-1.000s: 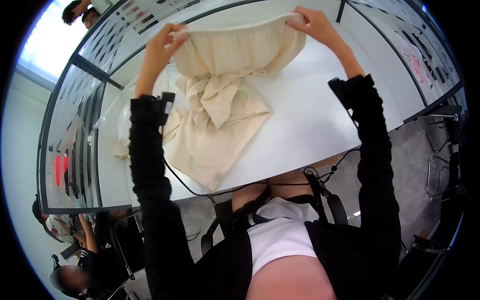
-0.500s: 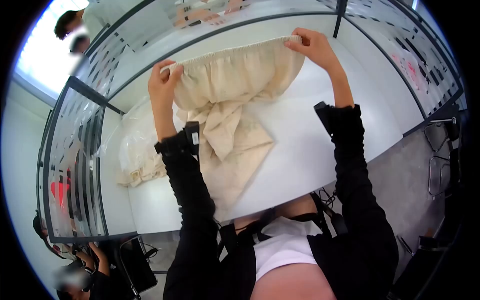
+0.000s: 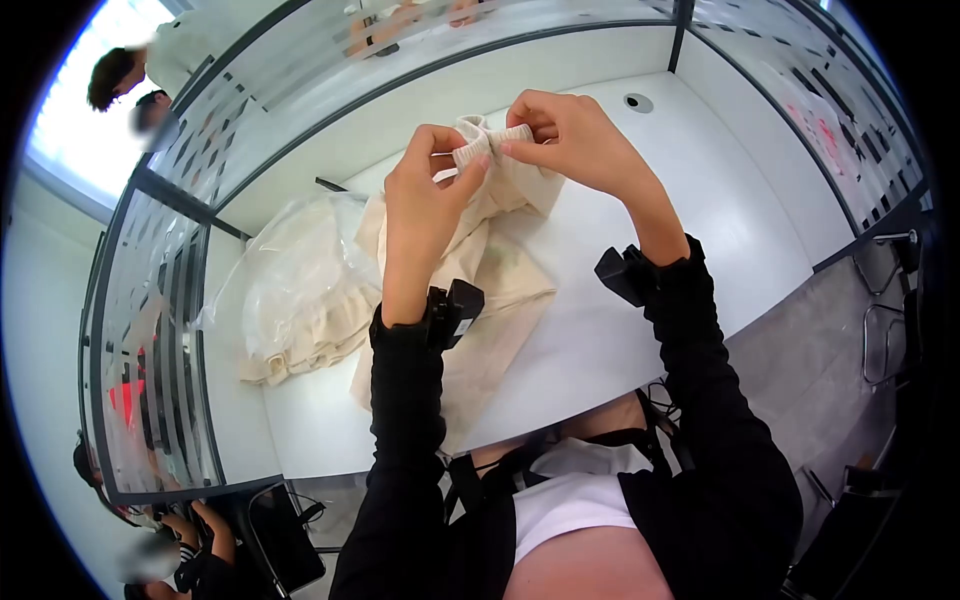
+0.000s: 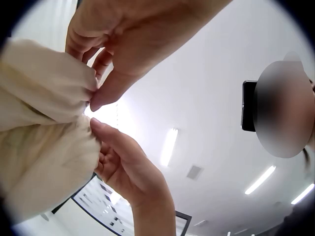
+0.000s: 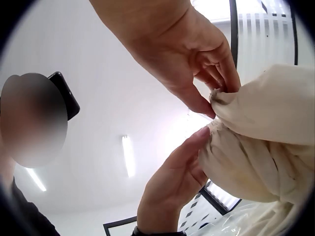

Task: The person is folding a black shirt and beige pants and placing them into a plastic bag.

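Note:
A cream garment (image 3: 510,275) with a gathered elastic waistband (image 3: 508,140) is raised at its top over the white table, while its lower part lies spread on the tabletop. My left hand (image 3: 422,205) pinches one side of the waistband between thumb and fingers. Close beside it, my right hand (image 3: 590,150) pinches the other side, and the band bunches in folds between them. In the left wrist view, the thumbs of both hands nearly meet at the gathered cloth (image 4: 47,88). The cloth (image 5: 268,108) hangs away from the fingers in the right wrist view.
A clear plastic bag (image 3: 315,230) lies at the left of the table (image 3: 650,300), over more folded cream cloth (image 3: 315,335). Low partitions (image 3: 400,115) enclose the table's back and sides. A round cable hole (image 3: 637,103) sits at the back right. Other people are beyond the left partition.
The waistband was stretched wide between my hands. Both hands have come together toward the middle, folding the band, and the cloth below has bunched up.

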Demonstrator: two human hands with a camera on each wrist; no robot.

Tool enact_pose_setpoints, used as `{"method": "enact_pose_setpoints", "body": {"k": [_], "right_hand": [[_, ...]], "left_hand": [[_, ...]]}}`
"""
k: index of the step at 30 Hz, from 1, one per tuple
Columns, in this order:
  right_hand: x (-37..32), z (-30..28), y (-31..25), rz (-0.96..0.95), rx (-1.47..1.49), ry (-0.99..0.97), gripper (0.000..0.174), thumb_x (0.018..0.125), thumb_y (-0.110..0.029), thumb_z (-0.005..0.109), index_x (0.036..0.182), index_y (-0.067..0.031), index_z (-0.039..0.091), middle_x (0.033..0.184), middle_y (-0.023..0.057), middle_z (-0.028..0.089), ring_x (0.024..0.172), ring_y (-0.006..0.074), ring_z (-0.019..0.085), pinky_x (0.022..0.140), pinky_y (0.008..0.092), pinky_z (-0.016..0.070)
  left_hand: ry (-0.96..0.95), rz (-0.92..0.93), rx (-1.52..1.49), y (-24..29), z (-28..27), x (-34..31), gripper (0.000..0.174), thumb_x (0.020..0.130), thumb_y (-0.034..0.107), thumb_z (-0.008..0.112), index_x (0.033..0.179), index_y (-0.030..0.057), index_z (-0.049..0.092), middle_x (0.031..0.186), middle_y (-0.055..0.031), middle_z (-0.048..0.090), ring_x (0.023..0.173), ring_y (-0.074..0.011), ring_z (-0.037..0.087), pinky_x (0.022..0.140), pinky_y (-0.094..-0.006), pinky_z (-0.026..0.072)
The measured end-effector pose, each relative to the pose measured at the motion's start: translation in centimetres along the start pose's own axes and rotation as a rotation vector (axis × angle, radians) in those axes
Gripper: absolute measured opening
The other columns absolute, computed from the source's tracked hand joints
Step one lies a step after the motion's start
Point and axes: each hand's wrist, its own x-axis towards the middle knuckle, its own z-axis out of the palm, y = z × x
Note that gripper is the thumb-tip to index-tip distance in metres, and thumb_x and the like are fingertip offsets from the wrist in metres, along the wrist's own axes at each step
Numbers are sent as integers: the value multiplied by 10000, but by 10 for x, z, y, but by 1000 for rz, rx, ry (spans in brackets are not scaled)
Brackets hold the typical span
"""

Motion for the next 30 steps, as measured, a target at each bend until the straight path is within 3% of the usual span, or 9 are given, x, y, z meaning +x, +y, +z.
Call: {"method": "enact_pose_setpoints", "body": {"k": [1,4,10,11,17,23,26,30], "right_hand": [[-1,-2,-4,35,14,-26,203,769,-140,622,839,18,515,752,73,615,675,99,561,632,211,448],[-5,-3,-5,-19,7,-18,183,777,-124,604,852,20,521,763,80,619,679,99,562,640,216,452],[-13,-2,-14,-106,-144,-26,151,748,-83,582,866,-7,525,622,68,591,529,115,483,523,217,392],[-14,0,-13,-143,-152,-17,164,722,-77,582,871,-30,529,551,64,544,479,139,422,484,228,348],[-18,4,-16,-201,-140,-55,255,675,-127,623,894,-43,521,545,81,512,481,160,416,477,231,343],[-13,14,-8,-212,-187,46,276,669,-143,641,884,-41,501,596,104,528,530,233,497,505,287,385],[-7,18,7,-285,-238,47,255,685,-130,631,877,-37,491,657,110,551,574,261,524,534,304,405],[-3,-6,14,-270,-407,124,252,686,-119,623,891,-34,503,685,123,560,599,248,535,555,303,421]], "left_hand": [[-14,-2,10,6,1,-2,214,745,92,640,887,1,506,862,-81,584,832,-177,600,676,-281,510],[-44,-3,8,11,1,-3,200,749,75,634,881,-4,506,880,-85,575,863,-188,593,695,-288,524],[-147,3,-54,7,2,-6,200,744,50,637,894,-3,515,861,-64,549,875,-162,568,718,-283,519],[-154,10,-52,8,3,-6,204,744,50,639,896,-3,515,859,-61,544,875,-159,564,721,-282,518],[-142,3,-38,10,2,-6,183,771,39,616,900,-24,503,867,-79,561,880,-157,562,724,-283,510],[-256,-30,-232,13,2,-6,135,829,-16,501,963,-34,516,948,-118,597,886,-173,588,772,-258,476],[-318,77,-157,-1,-1,-2,136,829,0,511,961,-23,530,935,-95,607,883,-157,587,779,-253,465],[-73,157,118,-17,-24,11,140,827,52,533,955,0,556,904,-70,610,860,-155,585,778,-266,458]]}}
